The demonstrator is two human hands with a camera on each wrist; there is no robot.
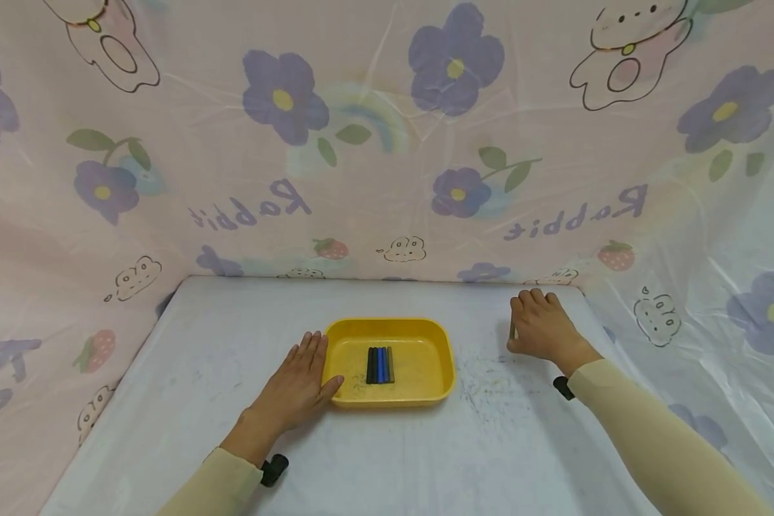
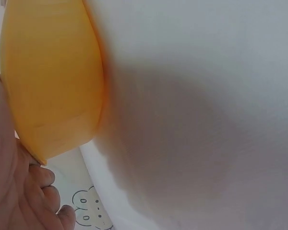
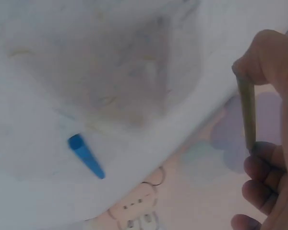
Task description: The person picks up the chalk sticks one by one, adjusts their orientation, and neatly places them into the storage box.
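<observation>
left hand (image 1: 297, 390) flat, fingers straight, pressed against the near-left side of the yellow tray (image 1: 438, 355) | tray mid-table holds a row of dark and blue crayons (image 1: 380, 365) | right hand (image 1: 542, 326) farther right pinches an olive crayon (image 3: 246, 112) | a blue crayon (image 3: 86, 156) lies loose on the white table (image 1: 232, 337)
</observation>
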